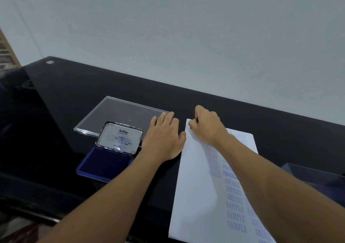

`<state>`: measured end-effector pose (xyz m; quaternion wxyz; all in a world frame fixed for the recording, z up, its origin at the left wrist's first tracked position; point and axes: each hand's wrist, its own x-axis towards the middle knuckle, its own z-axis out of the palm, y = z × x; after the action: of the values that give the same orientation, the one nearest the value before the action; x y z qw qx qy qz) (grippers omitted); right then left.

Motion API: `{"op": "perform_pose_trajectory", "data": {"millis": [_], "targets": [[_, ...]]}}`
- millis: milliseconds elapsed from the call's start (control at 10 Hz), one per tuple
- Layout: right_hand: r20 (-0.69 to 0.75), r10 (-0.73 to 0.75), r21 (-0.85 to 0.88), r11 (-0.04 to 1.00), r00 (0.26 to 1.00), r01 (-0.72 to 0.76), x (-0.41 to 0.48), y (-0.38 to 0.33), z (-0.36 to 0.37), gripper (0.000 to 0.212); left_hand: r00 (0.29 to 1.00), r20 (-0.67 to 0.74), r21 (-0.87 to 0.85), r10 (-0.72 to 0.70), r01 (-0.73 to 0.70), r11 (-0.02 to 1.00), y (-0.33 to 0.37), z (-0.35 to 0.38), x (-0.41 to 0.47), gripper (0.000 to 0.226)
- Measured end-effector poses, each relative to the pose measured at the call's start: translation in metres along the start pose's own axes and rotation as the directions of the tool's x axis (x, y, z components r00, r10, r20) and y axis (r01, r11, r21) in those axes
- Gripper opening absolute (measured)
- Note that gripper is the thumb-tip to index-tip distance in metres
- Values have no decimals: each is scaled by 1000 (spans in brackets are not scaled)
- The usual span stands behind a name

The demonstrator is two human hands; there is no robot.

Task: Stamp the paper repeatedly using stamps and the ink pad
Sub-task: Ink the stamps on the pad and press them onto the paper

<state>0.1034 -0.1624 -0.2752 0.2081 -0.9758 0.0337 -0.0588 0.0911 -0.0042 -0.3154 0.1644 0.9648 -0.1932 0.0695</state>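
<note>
Paper [196, 177] with blue prints such as SAMPLE and FRAGILE lies on the black table [74, 93], to the right of the open ink pad [106, 163]. The right hand [207, 128] sits on the paper's far left corner, its fingers curled around a small dark stamp [190, 127] that is mostly hidden. The left hand [164, 138] lies flat with straight fingers between pad and paper, and its thumb touches the paper's edge.

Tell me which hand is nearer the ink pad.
Left. The left hand lies flat just right of the open ink pad. The right hand is farther right, gripping a mostly hidden stamp at the paper's top corner.
</note>
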Motion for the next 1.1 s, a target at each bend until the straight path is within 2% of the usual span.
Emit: {"op": "perform_pose_trajectory", "data": {"millis": [100,500,900,1000,1100], "targets": [[-24,-5,-43,999,1000,4,-2,-1,2,22,1000,1,0,2,-2,1000,1,-1,0,50],[-20,7,-1,1000,1000,-7,4,1,2,18,1000,2,-5,0,0,1000,0,-1,0,50],[124,9,-52,999,992,-3,1,-7,-27,16,1000,-9,-31,-4,4,1000,1,-2,-2,50],[19,-1,19,1000,1000,1,2,-9,-51,17,1000,-3,-39,-4,4,999,0,-3,-1,50],[7,4,11,1000,1000,-4,1,-7,-68,17,1000,-13,-43,-2,2,999,-1,-2,-1,51]]}}
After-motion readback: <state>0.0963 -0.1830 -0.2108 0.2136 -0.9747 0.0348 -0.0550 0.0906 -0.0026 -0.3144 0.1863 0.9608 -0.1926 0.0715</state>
